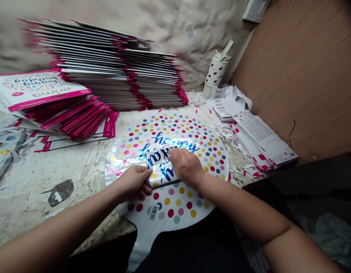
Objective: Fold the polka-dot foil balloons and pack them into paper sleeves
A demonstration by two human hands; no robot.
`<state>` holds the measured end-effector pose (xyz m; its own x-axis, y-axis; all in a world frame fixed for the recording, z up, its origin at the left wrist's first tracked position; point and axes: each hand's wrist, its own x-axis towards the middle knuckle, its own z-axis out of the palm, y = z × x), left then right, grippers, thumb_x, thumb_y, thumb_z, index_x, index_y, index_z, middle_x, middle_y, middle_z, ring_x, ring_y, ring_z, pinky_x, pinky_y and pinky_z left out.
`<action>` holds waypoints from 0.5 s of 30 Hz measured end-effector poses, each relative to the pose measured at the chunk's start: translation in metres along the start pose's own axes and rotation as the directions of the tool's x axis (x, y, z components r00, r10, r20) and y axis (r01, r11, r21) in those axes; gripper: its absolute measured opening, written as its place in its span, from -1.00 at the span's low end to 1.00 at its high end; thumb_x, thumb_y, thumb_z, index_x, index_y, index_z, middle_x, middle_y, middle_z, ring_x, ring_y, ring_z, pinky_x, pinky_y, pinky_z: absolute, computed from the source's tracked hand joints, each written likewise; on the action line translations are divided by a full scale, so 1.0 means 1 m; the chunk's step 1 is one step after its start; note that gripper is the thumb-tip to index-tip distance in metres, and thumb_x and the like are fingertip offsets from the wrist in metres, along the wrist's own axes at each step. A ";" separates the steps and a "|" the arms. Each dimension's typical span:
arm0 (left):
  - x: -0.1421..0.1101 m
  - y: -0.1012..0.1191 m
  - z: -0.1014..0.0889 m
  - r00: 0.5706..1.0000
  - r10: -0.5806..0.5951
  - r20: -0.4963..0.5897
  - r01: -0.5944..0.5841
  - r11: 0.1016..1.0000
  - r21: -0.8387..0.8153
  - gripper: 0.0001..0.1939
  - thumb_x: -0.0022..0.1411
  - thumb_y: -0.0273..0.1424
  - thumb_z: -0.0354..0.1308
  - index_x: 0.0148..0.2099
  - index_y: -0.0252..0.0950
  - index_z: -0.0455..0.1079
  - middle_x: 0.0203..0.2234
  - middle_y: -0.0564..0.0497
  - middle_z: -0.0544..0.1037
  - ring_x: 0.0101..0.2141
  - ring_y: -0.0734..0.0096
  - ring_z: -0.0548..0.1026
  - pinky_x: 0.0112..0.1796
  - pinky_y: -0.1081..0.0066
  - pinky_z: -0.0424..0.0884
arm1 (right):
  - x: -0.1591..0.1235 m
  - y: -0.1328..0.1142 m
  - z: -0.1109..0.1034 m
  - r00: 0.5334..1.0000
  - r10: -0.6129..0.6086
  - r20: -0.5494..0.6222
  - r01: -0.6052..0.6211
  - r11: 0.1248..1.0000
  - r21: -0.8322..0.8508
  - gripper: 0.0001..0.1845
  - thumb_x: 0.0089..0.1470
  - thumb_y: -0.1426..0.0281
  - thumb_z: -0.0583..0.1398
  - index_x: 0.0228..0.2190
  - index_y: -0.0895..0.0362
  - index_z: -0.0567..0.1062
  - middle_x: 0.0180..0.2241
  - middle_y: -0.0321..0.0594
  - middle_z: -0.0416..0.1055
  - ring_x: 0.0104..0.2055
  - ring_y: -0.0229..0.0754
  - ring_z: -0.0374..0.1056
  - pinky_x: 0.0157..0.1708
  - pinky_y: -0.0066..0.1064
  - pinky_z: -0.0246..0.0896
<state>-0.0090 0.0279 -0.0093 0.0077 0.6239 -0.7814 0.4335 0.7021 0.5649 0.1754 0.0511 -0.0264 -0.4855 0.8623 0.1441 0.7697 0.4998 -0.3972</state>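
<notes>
A flat foil balloon [175, 212] with coloured dots and blue "happy birthday" lettering lies on the table, its neck hanging past the front edge. On top of it is a smaller folded foil balloon [158, 175] with similar blue lettering. My left hand [135, 181] pinches the left edge of this folded balloon between thumb and fingers. My right hand [187, 166] is closed at its right side, fingers curled against the foil. What those fingertips grip is hidden. A barcode label [154, 213] shows near the neck of the flat balloon.
Tall stacks of pink-edged printed packets [121, 72] stand against the wall, with fanned packets [75, 117] at left. A heart-patterned tumbler [216, 74], a strip of labels [221, 102] and folded cards [263, 140] lie right. Paper scraps litter the table [87, 167].
</notes>
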 end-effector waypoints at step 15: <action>-0.008 -0.021 -0.014 0.982 -0.033 0.183 0.098 0.929 -0.358 -0.71 -0.07 -0.19 0.29 -0.31 -0.17 0.33 -0.52 0.09 0.57 -0.41 0.33 0.57 -0.44 0.41 0.51 | 0.016 0.008 0.016 0.971 -0.100 0.217 0.094 0.995 0.038 -0.19 0.11 -0.07 -0.15 0.25 0.11 -0.15 0.31 -0.07 -0.35 0.33 0.01 -0.45 0.22 0.06 -0.45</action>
<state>-0.0305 0.0130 -0.0109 0.1588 0.5272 -0.8348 0.0805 0.8358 0.5432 0.1675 0.0675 -0.0420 -0.6386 0.7693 -0.0170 0.7042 0.5754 -0.4159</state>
